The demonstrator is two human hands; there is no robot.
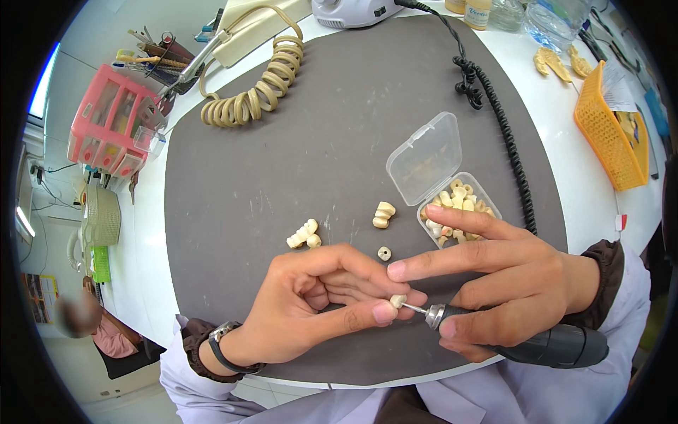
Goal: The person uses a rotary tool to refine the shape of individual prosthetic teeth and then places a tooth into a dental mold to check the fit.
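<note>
Between its thumb and fingertips, my left hand [321,300] pinches a small cream dental crown [398,301]. My right hand [512,283] is wrapped round a black rotary handpiece [551,345], its index finger stretched out above. The thin metal bur [415,308] of the handpiece meets the crown; whether it sits inside it I cannot tell. Beyond my hands lie a cluster of tooth-shaped pieces [308,234], a joined tooth piece [383,215] and a single one with a dark hole [384,253]. A clear lidded box [424,159] full of such pieces stands partly behind my right fingers.
A grey mat [339,141] covers the table. Black coiled cable [510,141] runs down its right side; a beige coiled hose [265,92] lies at upper left. Around it stand pink drawers [106,120], a yellow basket [600,131] and a white unit [353,13]. Another person sits far left.
</note>
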